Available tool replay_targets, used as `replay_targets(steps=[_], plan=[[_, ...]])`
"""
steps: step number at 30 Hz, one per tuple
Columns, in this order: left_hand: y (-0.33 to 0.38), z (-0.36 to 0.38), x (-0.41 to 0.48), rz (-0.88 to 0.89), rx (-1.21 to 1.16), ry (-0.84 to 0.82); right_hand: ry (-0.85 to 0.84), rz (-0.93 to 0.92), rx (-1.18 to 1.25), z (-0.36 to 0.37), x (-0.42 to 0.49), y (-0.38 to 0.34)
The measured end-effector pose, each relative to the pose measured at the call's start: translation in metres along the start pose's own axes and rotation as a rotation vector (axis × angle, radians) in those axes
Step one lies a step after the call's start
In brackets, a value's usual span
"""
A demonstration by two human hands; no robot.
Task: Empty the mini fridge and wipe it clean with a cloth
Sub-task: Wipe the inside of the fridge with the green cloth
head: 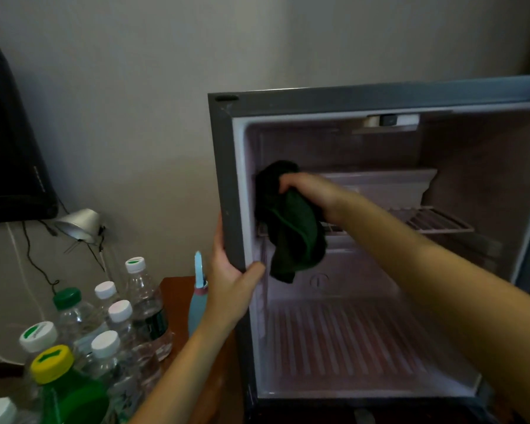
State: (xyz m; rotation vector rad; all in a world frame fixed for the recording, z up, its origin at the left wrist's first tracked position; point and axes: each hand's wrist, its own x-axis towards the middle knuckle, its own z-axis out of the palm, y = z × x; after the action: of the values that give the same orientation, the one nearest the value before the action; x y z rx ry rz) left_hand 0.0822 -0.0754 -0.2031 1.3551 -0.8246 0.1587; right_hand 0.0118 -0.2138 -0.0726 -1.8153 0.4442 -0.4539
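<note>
- Clear plastic bottles (144,301) with white caps crowd the lower left, with one green-capped bottle and a green bottle with a yellow cap (52,364) among them.
- Left hand (230,280) grips the front left edge of the mini fridge (227,179), with the fingers behind the grey outer wall and the thumb curled onto the pale door frame.
- Right hand (306,191) reaches inside and clutches a bunched dark green cloth (291,228), held against the left inner wall at the height of the wire shelf (435,220). Loose folds hang below.
- Fridge interior is pale and smooth, with a ribbed floor.
- Blue spray bottle (198,304) stands on the brown wooden surface (172,289), just beside the fridge and partly hidden by the left wrist.
- Silver lamp (78,224) and black cables sit by the wall.
</note>
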Motion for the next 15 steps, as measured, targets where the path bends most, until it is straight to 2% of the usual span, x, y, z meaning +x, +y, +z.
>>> replay_targets(steps=[3,8,15], plan=[[-0.001,0.001,0.001,0.018,-0.017,-0.005,-0.102,0.072,-0.089,0.010,0.019,0.000],[-0.003,0.001,0.002,0.023,-0.021,-0.004,-0.123,0.043,-0.191,0.011,0.018,0.000],[0.002,0.000,0.002,0.046,-0.038,-0.017,-0.056,-0.131,-0.246,0.020,-0.018,0.011]])
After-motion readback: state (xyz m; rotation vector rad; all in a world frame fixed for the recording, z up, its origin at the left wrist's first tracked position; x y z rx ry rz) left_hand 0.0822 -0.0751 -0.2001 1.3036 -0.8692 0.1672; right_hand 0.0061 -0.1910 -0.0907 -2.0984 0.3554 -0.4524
